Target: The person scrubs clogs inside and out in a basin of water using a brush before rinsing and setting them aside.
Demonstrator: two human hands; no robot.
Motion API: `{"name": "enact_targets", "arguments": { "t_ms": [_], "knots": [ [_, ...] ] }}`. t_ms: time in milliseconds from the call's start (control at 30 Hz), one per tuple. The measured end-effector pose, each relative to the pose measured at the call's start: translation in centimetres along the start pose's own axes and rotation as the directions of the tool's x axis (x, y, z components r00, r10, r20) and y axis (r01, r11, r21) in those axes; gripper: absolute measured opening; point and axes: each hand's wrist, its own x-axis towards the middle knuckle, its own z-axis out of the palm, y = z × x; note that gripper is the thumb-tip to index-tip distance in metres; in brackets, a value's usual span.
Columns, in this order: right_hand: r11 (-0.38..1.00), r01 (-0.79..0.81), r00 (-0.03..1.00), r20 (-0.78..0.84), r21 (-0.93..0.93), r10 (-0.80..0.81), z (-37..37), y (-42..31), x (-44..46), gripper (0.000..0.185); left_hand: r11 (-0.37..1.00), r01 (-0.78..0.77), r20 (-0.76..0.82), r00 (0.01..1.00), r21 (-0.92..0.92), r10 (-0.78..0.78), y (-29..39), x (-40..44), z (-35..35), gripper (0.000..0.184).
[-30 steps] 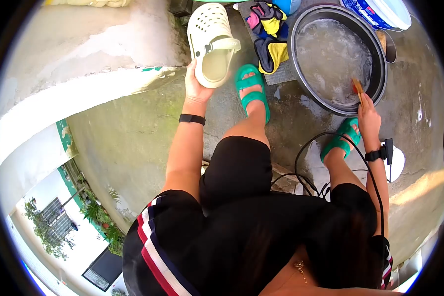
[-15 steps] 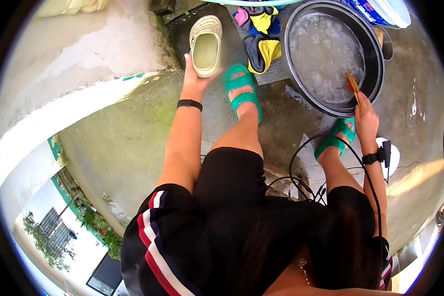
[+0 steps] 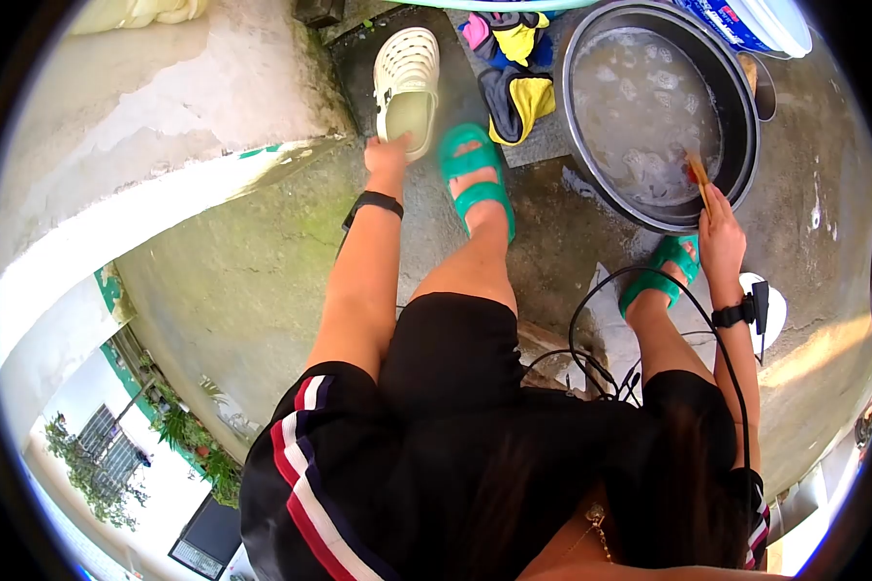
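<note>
A cream clog (image 3: 406, 66) with a perforated upper is at the upper middle, its toe pointing away from me. My left hand (image 3: 388, 155) is closed on its heel end. At the right, my right hand (image 3: 722, 232) grips the handle of a wooden brush (image 3: 701, 187) over the near rim of a dark basin (image 3: 743, 171). Cloudy, foamy water (image 3: 639, 107) fills the basin, and the brush's reddish head reaches in at the water's near edge.
Yellow and grey cloths (image 3: 520, 104) lie left of the basin. A white and blue bucket (image 3: 746, 21) stands behind it. Green sandals (image 3: 479, 179) are on my feet. Black cables (image 3: 601, 368) loop between my legs. A wall (image 3: 213, 87) rises at the left.
The clog has moved away from me and down towards the ground, and its upper has turned back into view. My left wrist has turned. My right hand stays at the basin rim with the brush.
</note>
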Motion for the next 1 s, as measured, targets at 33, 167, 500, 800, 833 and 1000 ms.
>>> {"name": "enact_targets", "arguments": {
  "t_ms": [33,167,500,800,833,1000],
  "knots": [
    [1.000,-0.001,1.000,0.000,0.001,0.001,-0.1,0.0,0.1,0.040,0.995,-0.003,-0.026,1.000,0.097,0.005,1.3,-1.2,-0.1,0.064],
    [1.000,-0.010,1.000,0.008,0.006,0.010,-0.3,-0.2,0.1,0.040,0.908,-0.027,-0.090,0.993,0.419,0.071,2.4,-2.7,-0.4,0.069],
    [0.998,0.058,0.998,-0.013,-0.017,-0.058,-0.1,-0.2,0.2,0.038,0.931,-0.090,-0.001,0.995,0.353,0.097,-0.6,-5.0,-9.8,0.031],
    [0.992,0.107,0.981,0.169,-0.067,-0.095,0.0,2.0,0.7,0.036,0.916,0.307,-0.120,0.951,0.260,-0.284,-13.7,-14.3,-25.2,0.015],
    [0.995,0.069,0.975,0.216,-0.074,-0.052,-0.1,1.9,0.8,0.037,0.881,0.375,-0.138,0.927,0.288,-0.349,-16.1,-15.6,-26.1,0.014],
    [0.987,0.073,0.950,0.312,-0.146,-0.025,-0.1,1.6,1.7,0.038,0.496,0.011,0.280,0.814,0.868,-0.509,-31.9,-21.4,-28.0,0.084]
  ]
}}
